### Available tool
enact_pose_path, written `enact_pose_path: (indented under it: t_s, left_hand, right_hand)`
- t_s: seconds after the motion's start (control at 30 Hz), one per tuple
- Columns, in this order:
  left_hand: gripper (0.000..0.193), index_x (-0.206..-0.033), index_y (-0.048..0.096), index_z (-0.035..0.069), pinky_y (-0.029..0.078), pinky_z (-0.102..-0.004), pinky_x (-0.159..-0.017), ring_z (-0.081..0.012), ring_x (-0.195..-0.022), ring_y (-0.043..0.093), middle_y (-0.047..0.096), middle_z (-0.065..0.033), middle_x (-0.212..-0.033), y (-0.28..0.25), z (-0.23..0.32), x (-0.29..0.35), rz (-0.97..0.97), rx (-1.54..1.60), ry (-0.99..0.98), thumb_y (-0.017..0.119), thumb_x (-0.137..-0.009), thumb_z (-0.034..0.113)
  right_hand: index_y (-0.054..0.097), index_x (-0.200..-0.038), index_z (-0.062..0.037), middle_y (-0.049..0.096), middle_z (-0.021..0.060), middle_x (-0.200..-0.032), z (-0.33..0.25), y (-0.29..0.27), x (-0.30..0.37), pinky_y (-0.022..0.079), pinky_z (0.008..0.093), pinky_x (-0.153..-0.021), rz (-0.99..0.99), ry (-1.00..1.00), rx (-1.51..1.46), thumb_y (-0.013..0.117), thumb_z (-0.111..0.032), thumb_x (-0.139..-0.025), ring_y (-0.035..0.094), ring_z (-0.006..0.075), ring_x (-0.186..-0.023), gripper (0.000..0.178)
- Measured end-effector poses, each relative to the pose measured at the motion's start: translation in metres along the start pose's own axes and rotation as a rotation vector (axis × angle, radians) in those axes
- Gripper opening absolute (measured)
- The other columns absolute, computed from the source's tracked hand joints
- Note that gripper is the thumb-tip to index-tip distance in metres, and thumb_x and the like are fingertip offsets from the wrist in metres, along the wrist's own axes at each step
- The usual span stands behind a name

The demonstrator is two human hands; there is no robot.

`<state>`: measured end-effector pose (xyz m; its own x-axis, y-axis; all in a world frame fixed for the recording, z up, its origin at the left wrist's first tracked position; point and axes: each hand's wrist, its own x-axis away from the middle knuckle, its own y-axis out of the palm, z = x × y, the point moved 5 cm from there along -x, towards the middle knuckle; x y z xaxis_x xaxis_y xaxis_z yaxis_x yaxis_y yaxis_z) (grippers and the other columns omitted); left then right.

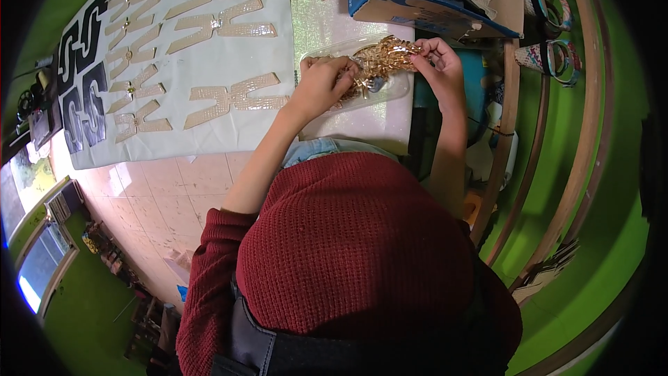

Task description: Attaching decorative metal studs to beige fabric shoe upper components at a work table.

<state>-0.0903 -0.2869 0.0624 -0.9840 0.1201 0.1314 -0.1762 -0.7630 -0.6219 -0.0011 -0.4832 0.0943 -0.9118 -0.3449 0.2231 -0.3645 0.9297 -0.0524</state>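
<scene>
Table [240, 138] with a pale cloth fills the upper left and middle of the view, its near edge in front of the person's body and its right part covered in glittery material. At its right edge, beyond the hands, stands an open blue-and-brown cardboard box [424, 12] filled with dark and light pieces. Near the right edge, close to the near edge, lies a clear plastic tray [398, 90]. Along the left edge lie black panels [92, 10] with curved outlines. Between them and the tray, tan textured pieces [211, 99] are laid out in rows, several with a small gold ornament at the middle. The left hand [325, 82] rests with curled fingers over the tray's left part; whether it grips anything cannot be told. The right hand [440, 64] pinches the right end of a cluster of gold ornaments [381, 59] between thumb and fingertips; the cluster lies mostly over the tray.
</scene>
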Motion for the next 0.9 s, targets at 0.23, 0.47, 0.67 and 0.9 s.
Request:
enact_pose_path:
  t_s: [0.23, 0.47, 0.67, 0.9]
  left_hand:
    - [0.015, -0.099, 0.061, -0.002, 0.049, -0.0333, -0.072, -0.0270, -0.080, 0.064, 0.065, -0.0162, -0.088, -0.023, 0.002, 0.008, 0.002, 0.184, -0.077, 0.055, -0.088, 0.007]
    - [0.019, -0.103, 0.060, -0.003, 0.049, -0.0326, -0.080, -0.0240, -0.088, 0.065, 0.067, -0.0156, -0.093, -0.041, -0.007, 0.019, -0.037, 0.203, -0.111, 0.055, -0.089, 0.008]
    - [0.018, -0.106, 0.060, -0.002, 0.049, -0.0322, -0.085, -0.0197, -0.091, 0.064, 0.067, -0.0120, -0.095, -0.047, -0.016, 0.031, -0.079, 0.243, -0.146, 0.056, -0.089, 0.004]
    - [0.021, -0.106, 0.060, -0.001, 0.047, -0.0295, -0.089, -0.0144, -0.095, 0.062, 0.066, -0.0071, -0.100, -0.049, -0.023, 0.042, -0.077, 0.424, -0.148, 0.060, -0.086, -0.002]
  right_hand:
    - [0.051, -0.080, -0.0047, 0.055, -0.0002, -0.090, 0.000, 0.013, 0.004, 0.045, 0.0186, -0.068, -0.030, -0.048, 0.033, 0.066, -0.001, -0.078, 0.051, 0.0060, -0.081, 0.015]
    - [0.057, -0.083, -0.0015, 0.058, 0.0034, -0.107, 0.000, 0.032, 0.010, 0.050, 0.0225, -0.071, -0.088, -0.075, 0.332, 0.069, -0.004, -0.078, 0.055, 0.0067, -0.087, 0.013]
    - [0.065, -0.095, -0.0050, 0.058, 0.0099, -0.124, -0.018, 0.040, 0.013, 0.051, 0.0248, -0.072, -0.180, -0.210, 0.544, 0.072, -0.011, -0.076, 0.060, 0.0140, -0.095, 0.021]
    - [0.062, -0.098, -0.0007, 0.062, 0.0092, -0.112, -0.015, 0.033, 0.003, 0.051, 0.0236, -0.073, -0.111, -0.125, 0.448, 0.064, -0.003, -0.081, 0.060, 0.0107, -0.093, 0.017]
